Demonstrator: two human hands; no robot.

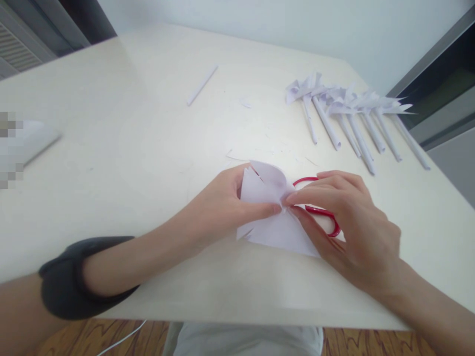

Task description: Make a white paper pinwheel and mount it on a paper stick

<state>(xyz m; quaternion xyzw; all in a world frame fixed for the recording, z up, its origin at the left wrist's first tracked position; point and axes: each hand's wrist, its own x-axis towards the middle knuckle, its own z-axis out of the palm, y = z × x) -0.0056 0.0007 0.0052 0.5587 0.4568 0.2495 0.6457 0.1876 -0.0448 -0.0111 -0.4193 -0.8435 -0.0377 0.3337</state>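
Observation:
A white paper square point(267, 235) with cuts running in from its corners lies between my hands near the table's front edge. One of its flaps is curled over toward the middle. My left hand point(233, 200) grips the sheet from the left, its thumb pressed near the centre and the other fingers behind the paper. Thumb and forefinger of my right hand point(345, 217) pinch the paper at the middle. Partly hidden by the right hand and the paper are the red handles of a pair of scissors point(336, 230); their blades are out of sight.
Several paper pinwheels point(356, 104) with rolled paper sticks lie in a row at the back right. A single rolled paper stick point(202, 85) rests farther back. Thin paper scraps point(237, 157) are scattered beyond my hands. White sheets point(37, 138) sit at the left edge, partly pixelated.

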